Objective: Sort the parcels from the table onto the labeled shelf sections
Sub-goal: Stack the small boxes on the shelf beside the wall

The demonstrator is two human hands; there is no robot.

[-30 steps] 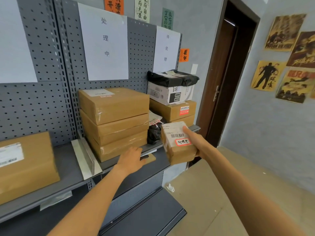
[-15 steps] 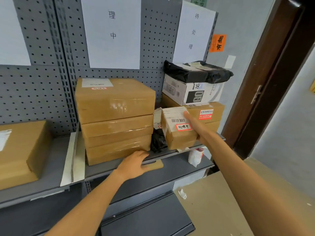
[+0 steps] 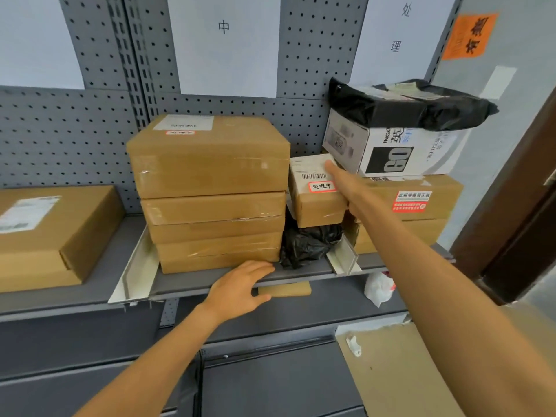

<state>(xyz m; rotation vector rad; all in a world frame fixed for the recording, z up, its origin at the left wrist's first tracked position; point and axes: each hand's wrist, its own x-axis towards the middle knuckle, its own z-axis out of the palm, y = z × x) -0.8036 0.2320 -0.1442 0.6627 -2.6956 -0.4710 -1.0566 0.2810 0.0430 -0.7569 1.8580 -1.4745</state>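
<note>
Head: small parcel (image 3: 316,191) (wedged) between box stacks (image 3: 210,191).

Brown parcels (image 3: 207,158); grey perforated backboard (image 3: 60,136); black bag (image 3: 307,245).
</note>
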